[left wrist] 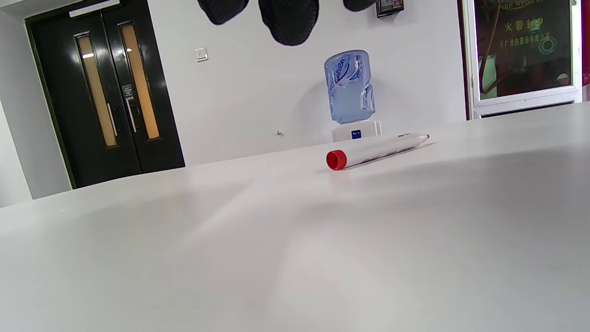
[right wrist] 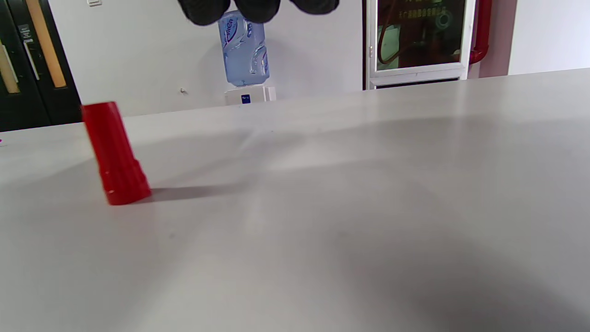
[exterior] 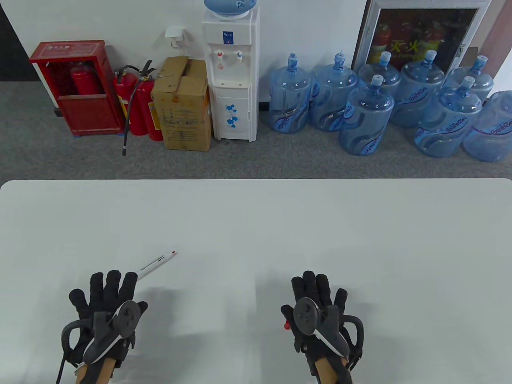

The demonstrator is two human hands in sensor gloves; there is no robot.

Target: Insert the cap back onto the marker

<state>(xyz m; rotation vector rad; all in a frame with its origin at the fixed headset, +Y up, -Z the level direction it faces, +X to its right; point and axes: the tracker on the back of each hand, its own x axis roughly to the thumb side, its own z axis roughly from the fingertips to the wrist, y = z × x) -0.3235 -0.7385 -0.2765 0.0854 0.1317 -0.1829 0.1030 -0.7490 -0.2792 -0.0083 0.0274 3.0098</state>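
Note:
A white marker [exterior: 158,263] with a red tip lies on the white table [exterior: 256,224], pointing away to the right. Its near end is just beyond the fingertips of my left hand [exterior: 106,298], which is spread flat and holds nothing. In the left wrist view the marker [left wrist: 378,148] lies apart from my fingertips [left wrist: 288,20], red rear end toward the camera. The red cap [exterior: 286,325] stands on the table just left of my right hand [exterior: 316,298], which is also spread and empty. In the right wrist view the cap [right wrist: 115,154] stands upright at left.
The table's far edge [exterior: 256,180] runs across the middle of the table view. Beyond it, on the floor, stand a water dispenser [exterior: 232,72], several blue water bottles [exterior: 366,116], a cardboard box [exterior: 182,104] and red fire extinguishers [exterior: 138,104].

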